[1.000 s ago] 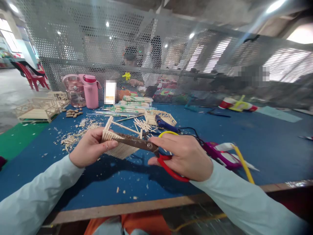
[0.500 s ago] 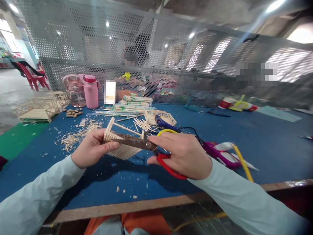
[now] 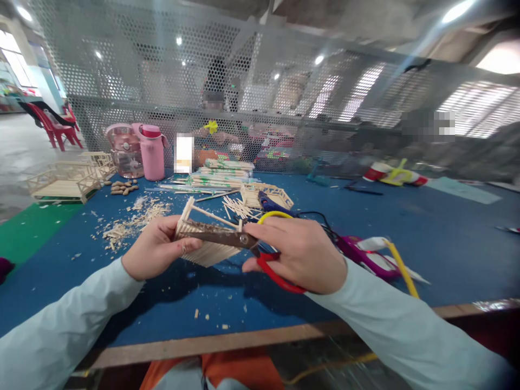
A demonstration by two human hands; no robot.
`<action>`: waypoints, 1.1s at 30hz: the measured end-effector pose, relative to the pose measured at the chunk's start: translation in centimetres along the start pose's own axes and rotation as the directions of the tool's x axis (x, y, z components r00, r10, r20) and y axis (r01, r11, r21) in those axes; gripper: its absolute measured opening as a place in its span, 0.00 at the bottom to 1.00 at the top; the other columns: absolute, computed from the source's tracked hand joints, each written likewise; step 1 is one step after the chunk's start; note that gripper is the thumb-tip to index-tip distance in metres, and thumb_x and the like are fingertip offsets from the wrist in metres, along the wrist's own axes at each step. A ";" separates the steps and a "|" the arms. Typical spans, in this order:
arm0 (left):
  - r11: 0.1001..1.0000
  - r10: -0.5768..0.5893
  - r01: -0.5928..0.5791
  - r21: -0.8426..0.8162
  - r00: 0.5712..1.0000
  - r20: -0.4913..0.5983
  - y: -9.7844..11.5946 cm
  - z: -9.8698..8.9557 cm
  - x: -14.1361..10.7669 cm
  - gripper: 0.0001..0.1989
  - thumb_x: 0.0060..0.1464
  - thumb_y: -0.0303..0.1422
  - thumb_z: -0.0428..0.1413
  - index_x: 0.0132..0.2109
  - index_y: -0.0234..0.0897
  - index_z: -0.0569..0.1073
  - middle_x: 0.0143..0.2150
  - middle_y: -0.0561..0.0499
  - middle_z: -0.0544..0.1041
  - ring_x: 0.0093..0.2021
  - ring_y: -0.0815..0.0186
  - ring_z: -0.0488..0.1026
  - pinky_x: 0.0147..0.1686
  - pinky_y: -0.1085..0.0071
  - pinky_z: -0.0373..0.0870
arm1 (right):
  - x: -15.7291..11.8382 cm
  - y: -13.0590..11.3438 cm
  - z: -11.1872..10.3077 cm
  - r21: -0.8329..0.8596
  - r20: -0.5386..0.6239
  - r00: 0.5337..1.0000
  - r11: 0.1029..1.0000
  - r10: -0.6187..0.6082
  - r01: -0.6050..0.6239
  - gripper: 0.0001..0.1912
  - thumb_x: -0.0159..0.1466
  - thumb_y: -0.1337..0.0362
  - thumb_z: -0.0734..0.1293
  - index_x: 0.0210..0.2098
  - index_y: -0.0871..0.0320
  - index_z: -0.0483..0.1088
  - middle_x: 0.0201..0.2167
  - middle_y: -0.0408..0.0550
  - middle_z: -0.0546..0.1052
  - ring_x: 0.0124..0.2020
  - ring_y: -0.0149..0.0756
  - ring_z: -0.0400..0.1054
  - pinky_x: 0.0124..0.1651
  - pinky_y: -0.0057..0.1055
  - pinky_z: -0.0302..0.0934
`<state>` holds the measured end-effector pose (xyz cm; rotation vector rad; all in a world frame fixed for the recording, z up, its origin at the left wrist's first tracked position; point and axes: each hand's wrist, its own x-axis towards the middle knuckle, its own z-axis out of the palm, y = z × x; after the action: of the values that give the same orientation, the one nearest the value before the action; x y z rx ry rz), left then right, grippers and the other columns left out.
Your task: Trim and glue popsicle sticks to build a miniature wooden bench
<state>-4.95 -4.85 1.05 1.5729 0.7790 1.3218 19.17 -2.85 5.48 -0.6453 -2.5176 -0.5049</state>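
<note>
Stick frame (image 3: pixel 213 257), above the table (image 3: pixel 284 314), is pinched in the left hand (image 3: pixel 156 246); the right hand (image 3: pixel 303 252) grips scissors (image 3: pixel 244 239); the hands have drawn slightly closer, seemingly taking the blades (image 3: pixel 215 237) further across it.

Looking at a see-through perforated metal screen (image 3: pixel 158 81) behind a blue-topped table (image 3: pixel 447 244). Got red chairs (image 3: pixel 52 129) off left on a greyish floor (image 3: pixel 14 146) near a pale pillar (image 3: pixel 30 38), plus super bright windows (image 3: pixel 477 108) right and ceiling lights (image 3: pixel 457 10) overhead.
</note>
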 end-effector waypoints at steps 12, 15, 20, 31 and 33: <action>0.995 0.053 -0.054 0.081 0.998 0.013 0.0 -0.1 -0.2 0.05 0.44 0.29 0.61 0.32 0.35 0.78 0.29 0.50 0.79 0.29 0.68 0.71 0.29 0.76 0.70 | 0.2 0.0 -0.6 0.012 0.003 1.000 1.000 -0.016 0.016 0.26 0.55 0.41 0.61 0.34 0.60 0.71 0.24 0.47 0.74 0.26 0.32 0.67 0.27 0.26 0.53; 0.998 0.022 -0.023 0.059 1.000 0.009 0.1 -0.1 -0.2 0.05 0.44 0.31 0.61 0.32 0.35 0.78 0.28 0.51 0.78 0.28 0.68 0.71 0.29 0.75 0.69 | 0.1 0.1 -0.7 -0.004 -0.006 1.000 1.000 -0.029 0.029 0.25 0.56 0.42 0.60 0.33 0.59 0.71 0.23 0.46 0.75 0.24 0.31 0.68 0.25 0.27 0.52; 0.999 -0.033 0.034 0.015 0.999 -0.010 0.3 0.2 -0.2 0.06 0.43 0.32 0.62 0.31 0.35 0.78 0.27 0.51 0.77 0.27 0.67 0.71 0.29 0.73 0.70 | 0.2 0.1 -0.7 -0.034 0.001 0.999 0.998 -0.046 0.046 0.23 0.58 0.45 0.60 0.32 0.59 0.71 0.21 0.44 0.74 0.23 0.30 0.67 0.25 0.27 0.51; 0.997 -0.044 0.044 0.063 0.999 -0.007 0.0 -0.1 -0.1 0.09 0.44 0.35 0.61 0.33 0.34 0.77 0.28 0.49 0.77 0.29 0.66 0.71 0.30 0.73 0.69 | 0.3 0.1 -0.2 0.002 -0.010 1.000 1.000 0.003 -0.003 0.28 0.53 0.40 0.61 0.34 0.60 0.71 0.24 0.47 0.75 0.25 0.33 0.68 0.26 0.27 0.53; 0.995 -0.021 0.022 0.096 1.000 -0.008 0.1 0.0 -0.1 0.08 0.44 0.34 0.60 0.32 0.34 0.77 0.27 0.49 0.77 0.29 0.66 0.71 0.29 0.73 0.69 | 0.4 0.1 -0.4 -0.009 0.007 1.000 1.000 -0.001 0.001 0.28 0.53 0.40 0.61 0.33 0.59 0.71 0.23 0.47 0.75 0.25 0.33 0.68 0.26 0.27 0.53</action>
<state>-4.98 -4.91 1.08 1.6315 0.8728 1.2910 19.09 -2.84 6.07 -0.6502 -2.5238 -0.5159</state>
